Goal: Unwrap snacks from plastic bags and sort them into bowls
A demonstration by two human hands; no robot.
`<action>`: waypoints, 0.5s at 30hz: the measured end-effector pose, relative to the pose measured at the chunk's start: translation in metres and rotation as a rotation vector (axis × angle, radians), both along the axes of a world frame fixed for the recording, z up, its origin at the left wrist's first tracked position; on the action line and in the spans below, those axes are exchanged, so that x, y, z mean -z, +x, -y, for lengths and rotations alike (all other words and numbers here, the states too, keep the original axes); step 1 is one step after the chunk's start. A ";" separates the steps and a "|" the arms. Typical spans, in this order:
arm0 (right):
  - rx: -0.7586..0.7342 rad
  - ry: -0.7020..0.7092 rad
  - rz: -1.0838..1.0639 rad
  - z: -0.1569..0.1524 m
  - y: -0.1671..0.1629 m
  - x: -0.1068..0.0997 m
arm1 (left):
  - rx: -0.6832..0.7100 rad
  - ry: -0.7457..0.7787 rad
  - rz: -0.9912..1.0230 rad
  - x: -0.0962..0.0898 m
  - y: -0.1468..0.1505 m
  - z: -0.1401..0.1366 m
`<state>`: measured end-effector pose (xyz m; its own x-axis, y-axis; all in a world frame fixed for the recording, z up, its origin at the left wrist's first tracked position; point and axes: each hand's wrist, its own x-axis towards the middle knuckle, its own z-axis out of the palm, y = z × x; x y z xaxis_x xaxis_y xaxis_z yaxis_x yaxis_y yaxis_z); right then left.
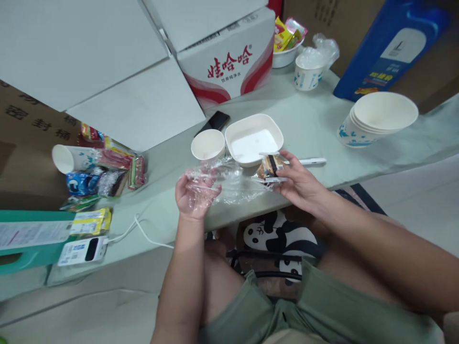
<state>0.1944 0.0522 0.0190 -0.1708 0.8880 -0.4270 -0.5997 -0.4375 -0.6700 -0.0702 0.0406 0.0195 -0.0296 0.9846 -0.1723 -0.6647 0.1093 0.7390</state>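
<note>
My left hand (196, 193), fingers partly curled, holds a clear plastic bag (234, 179). The crinkled film lies over the palm and stretches right along the table's front edge. Between the thumb and fingers of my right hand (296, 184) is a small wrapped snack (269, 167), brown with a dark band and clear wrapper ends. It is just in front of a white rectangular bowl (254, 141). A round paper cup (208, 145) stands to the left of that bowl, behind my left hand. Beside my right hand lies a white pen-like stick (311, 161).
A dark phone (213, 123) lies behind the cup. Stacked paper cups (376, 119) and a blue container (390, 52) stand at right. Packaged snacks (107, 165) and a white power bank (83, 251) with a cable are left. A white-red carton (229, 57) stands behind.
</note>
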 end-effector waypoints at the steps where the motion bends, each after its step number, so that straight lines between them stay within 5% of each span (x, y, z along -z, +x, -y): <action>1: 0.032 -0.010 -0.032 0.001 0.000 -0.001 | 0.000 0.016 -0.004 0.002 -0.003 0.002; 9: 0.189 0.133 -0.042 -0.007 -0.005 0.002 | -0.163 0.087 -0.053 0.009 -0.017 0.001; 15: 0.297 0.580 0.629 -0.072 -0.004 0.017 | -0.233 0.064 -0.060 0.013 -0.017 -0.009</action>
